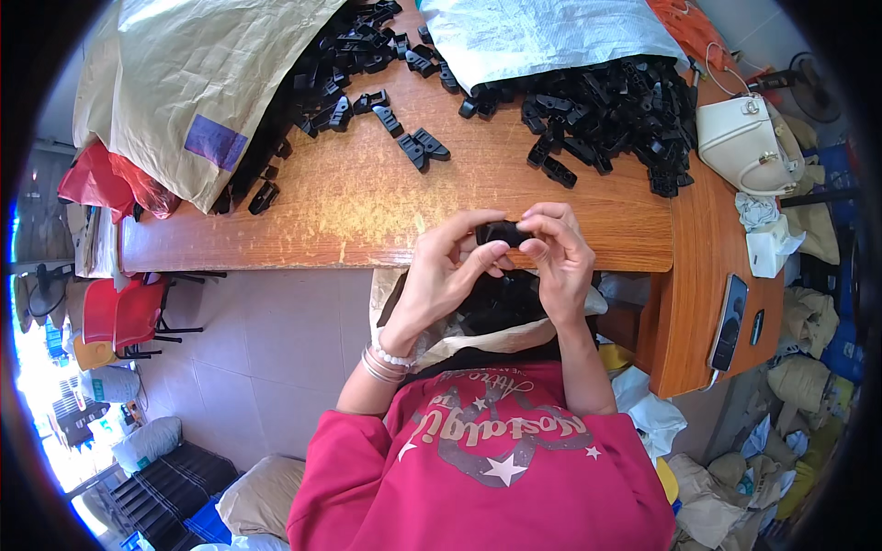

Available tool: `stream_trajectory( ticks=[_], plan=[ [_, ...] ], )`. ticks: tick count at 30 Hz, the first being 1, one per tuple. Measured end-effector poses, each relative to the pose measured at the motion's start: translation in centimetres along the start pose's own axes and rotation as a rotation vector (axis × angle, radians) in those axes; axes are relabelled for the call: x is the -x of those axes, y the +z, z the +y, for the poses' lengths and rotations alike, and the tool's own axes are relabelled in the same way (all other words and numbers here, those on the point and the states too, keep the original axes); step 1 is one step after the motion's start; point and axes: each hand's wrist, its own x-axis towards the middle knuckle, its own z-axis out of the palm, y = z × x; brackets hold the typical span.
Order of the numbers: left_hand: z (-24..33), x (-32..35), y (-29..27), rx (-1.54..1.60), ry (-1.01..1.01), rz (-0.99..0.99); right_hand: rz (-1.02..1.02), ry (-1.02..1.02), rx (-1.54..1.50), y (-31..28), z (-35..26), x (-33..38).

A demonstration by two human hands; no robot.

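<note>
Between my two hands, just above the front edge of the wooden table (pixel 413 207), is a small black plastic part (pixel 499 234). My left hand (pixel 450 266) pinches its left end with thumb and forefinger, and bracelets circle that wrist. The other end sits in the fingers of my right hand (pixel 562 257). Beneath both hands an open sack (pixel 441 347) rests at my lap with dark parts inside, partly hidden by my hands. Similar black parts (pixel 597 115) spill in a heap from a white sack (pixel 551 41) at the back right.
A brown paper sack (pixel 202 83) at the back left has more black parts (pixel 344 64) beside it. A few loose parts (pixel 418 147) lie mid-table. On the right are a cream handbag (pixel 749 142), a phone (pixel 730 321) and tissues (pixel 774 246). A red chair (pixel 119 312) stands left.
</note>
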Motion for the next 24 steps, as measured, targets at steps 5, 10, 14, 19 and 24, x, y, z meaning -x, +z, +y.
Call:
stream_trajectory(
  ticks=[5,10,14,19,24],
  plan=[
    [0.4,0.1,-0.5,0.076,-0.061,-0.004,-0.091,-0.211,0.174,-0.2,-1.4,-0.6],
    [0.1,0.4,-1.0,-0.016,-0.008,-0.067,-0.125,-0.032,0.015,-1.1,-1.3,-0.4],
    [0.5,0.6,-1.1,-0.073,-0.022,-0.062,-0.172,-0.05,0.114,-0.8,-1.2,-0.5],
    [1.0,1.0,-0.8,-0.494,0.23,-0.029,-0.202,-0.176,0.158,-0.3,-0.9,-0.5],
    [0.4,1.4,0.0,-0.61,0.338,0.014,-0.067,-0.006,-0.025,1.0,-1.0,0.0]
  ],
)
